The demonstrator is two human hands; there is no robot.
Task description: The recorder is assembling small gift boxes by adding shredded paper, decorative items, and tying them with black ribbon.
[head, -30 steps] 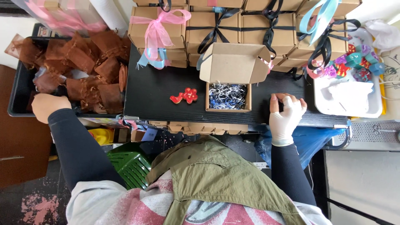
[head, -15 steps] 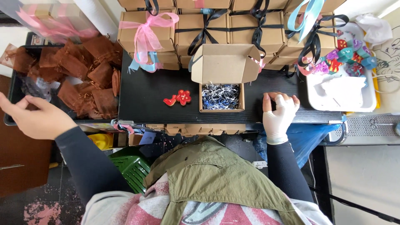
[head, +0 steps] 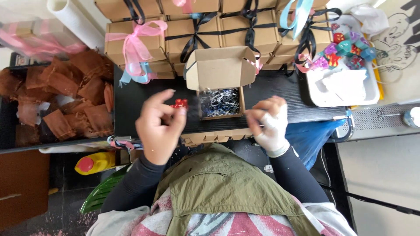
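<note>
Red pieces (head: 179, 103) behind raised left hand (head: 158, 127), fingers curled, grip unclear; gloved right hand (head: 267, 119) loosely curled beside open box (head: 220, 101)

Black table (head: 297, 94) carries open cardboard box (head: 220, 83), white tray (head: 345, 89).

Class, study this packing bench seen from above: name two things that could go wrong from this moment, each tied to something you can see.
The left hand is raised close over the small red pieces near the table's front edge; a brush might knock them off. The open box holds loose shredded filling, and the right hand is beside it; a nudge could spill that.
</note>
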